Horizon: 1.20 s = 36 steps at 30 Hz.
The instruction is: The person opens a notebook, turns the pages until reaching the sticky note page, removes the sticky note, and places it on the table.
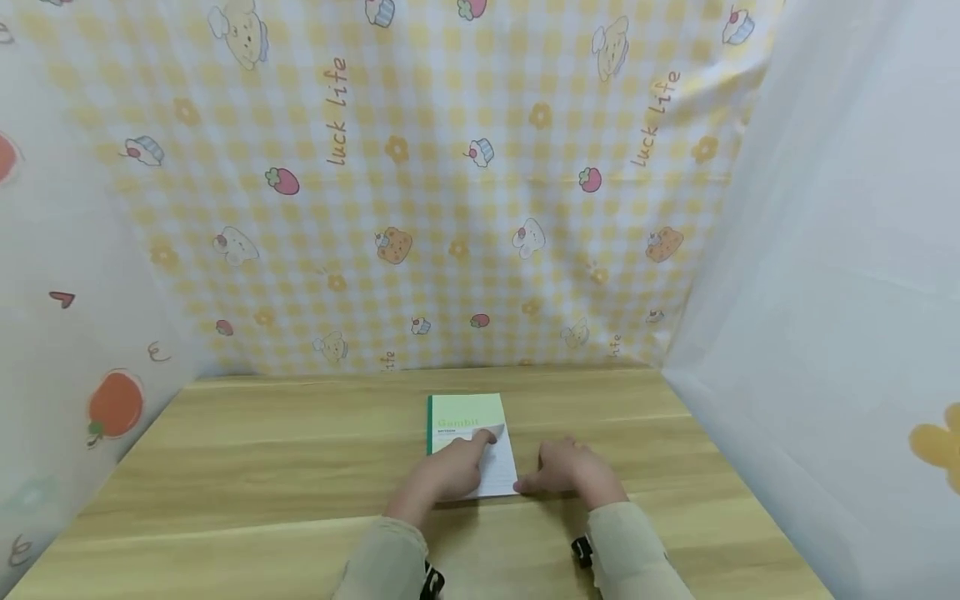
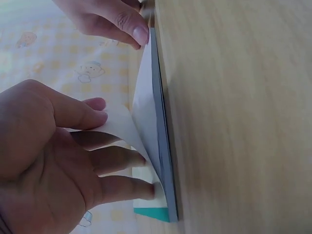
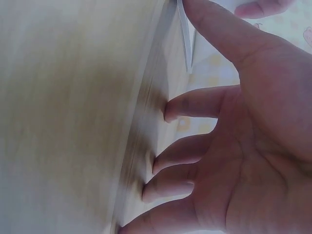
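Note:
A notebook (image 1: 467,407) with a pale green cover, a dark green spine strip and the word "Gambit" lies on the table. My left hand (image 1: 453,468) pinches its cover (image 2: 118,120) between thumb and index finger. The cover curves up from the pages, and a lined white page (image 1: 501,477) shows beneath it. The other left fingers spread under the raised sheet. At the notebook's lower right corner, my right hand (image 1: 566,468) rests its thumb (image 3: 209,19), while its remaining fingers stand spread with their tips on the tabletop.
The wooden table (image 1: 262,467) has light grain and runs back to a yellow checked curtain (image 1: 450,200) with cartoon prints. White sheets hang on both sides, the left one (image 1: 45,333) printed with fruit. Each sleeve has a black strap (image 1: 582,550) near the wrist.

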Each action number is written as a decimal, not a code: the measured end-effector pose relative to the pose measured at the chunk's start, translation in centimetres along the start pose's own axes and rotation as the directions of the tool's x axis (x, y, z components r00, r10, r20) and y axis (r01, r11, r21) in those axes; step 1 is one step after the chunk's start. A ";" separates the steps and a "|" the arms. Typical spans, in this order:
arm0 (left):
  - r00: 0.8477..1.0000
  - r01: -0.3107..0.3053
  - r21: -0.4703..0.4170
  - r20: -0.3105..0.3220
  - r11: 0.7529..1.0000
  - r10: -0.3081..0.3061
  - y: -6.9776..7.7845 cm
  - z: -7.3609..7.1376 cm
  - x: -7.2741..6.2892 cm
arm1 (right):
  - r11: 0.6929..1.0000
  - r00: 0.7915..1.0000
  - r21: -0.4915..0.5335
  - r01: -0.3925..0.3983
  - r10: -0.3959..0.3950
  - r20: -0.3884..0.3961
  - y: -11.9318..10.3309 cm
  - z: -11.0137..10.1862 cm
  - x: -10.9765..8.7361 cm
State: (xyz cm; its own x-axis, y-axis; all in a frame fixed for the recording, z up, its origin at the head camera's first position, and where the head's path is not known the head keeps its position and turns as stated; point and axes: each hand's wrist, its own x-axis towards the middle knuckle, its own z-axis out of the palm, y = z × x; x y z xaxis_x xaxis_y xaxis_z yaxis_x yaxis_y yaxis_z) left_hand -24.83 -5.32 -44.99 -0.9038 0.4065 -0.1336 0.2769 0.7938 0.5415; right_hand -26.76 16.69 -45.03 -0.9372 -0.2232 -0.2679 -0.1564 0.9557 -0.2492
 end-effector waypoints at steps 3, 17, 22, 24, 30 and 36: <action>1.000 -0.009 -0.045 -0.014 0.999 0.008 -0.4 -0.2 -0.2 | 1.000 1.000 -0.003 0.000 0.000 -0.001 -0.2 -0.1 0.0; 0.786 0.158 0.114 -0.616 0.981 -0.055 -1.9 -4.8 -3.9 | 1.000 0.999 0.018 0.009 -0.010 0.043 -0.7 -1.4 0.4; 0.818 0.330 0.498 -0.576 0.802 0.021 -2.4 -4.4 -6.3 | 0.999 0.998 0.043 0.012 -0.015 0.065 -0.4 -1.0 -0.6; 0.884 0.263 0.551 -0.467 0.792 0.032 -2.7 -3.5 -6.5 | 0.999 0.997 0.040 0.024 -0.027 0.066 -0.3 -0.8 -0.8; 0.983 0.143 0.304 -0.153 0.942 -0.100 -2.3 -0.5 -6.9 | 0.998 0.996 0.054 0.031 -0.035 0.081 0.2 -0.4 -1.2; 0.981 0.178 0.203 -0.108 0.963 -0.159 -1.6 0.1 -7.0 | 0.998 0.996 0.065 0.020 -0.025 0.082 0.2 -1.0 -1.4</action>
State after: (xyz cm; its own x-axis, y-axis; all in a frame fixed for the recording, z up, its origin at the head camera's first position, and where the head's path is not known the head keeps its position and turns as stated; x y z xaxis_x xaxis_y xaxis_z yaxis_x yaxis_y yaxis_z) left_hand -18.94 -9.41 -44.99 -0.9662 0.2239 -0.1278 0.1716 0.9286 0.3290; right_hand -25.72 17.35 -43.79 -0.9044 -0.2620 -0.3367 -0.1542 0.9366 -0.3146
